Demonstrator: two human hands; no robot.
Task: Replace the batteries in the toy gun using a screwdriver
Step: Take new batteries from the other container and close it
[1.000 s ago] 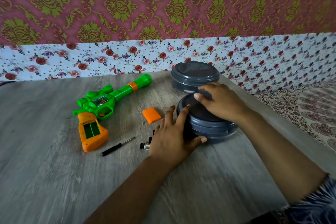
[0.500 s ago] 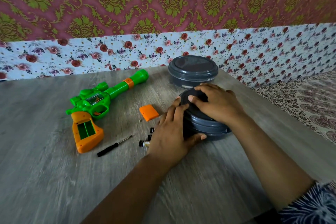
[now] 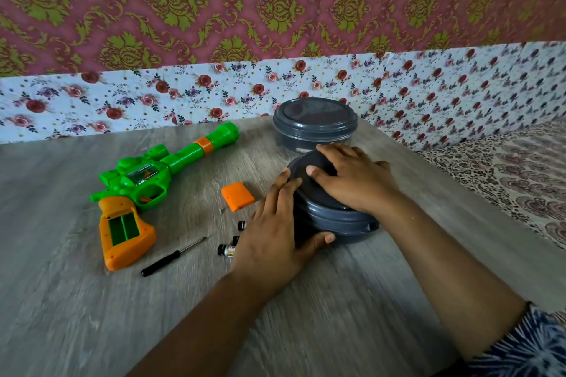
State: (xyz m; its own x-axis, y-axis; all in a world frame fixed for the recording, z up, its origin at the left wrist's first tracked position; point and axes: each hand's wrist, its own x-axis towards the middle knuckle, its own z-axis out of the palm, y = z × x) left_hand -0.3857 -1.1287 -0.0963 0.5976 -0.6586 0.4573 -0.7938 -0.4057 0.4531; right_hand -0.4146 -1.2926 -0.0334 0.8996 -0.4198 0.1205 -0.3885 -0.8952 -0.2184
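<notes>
So the toy gun (image 3: 147,180) lies on its side at centre left of the frame on the table (image 3: 76,315), orange handle toward the bottom, battery bay open and looking empty. It looks like light hollow plastic, stiff, a bit slick, so I'd hold it by the chunky handle and not the thin trigger guard. Its orange cover (image 3: 237,196) sits just right of it, with what may be a tiny screw beside it, too small to tell. The screwdriver (image 3: 173,255) is thin and would probably roll.

Right now both hands are on the nearer grey container (image 3: 337,223) at centre: left hand (image 3: 272,236) has its grip curled round the side wall, right hand (image 3: 352,180) lies over the lid, fingers bent over its far edge. What's inside is hidden. Batteries (image 3: 228,249) peek out at the left hand's edge, mostly covered, so I can't count them. A second grey container (image 3: 315,125) stands closed behind.
</notes>
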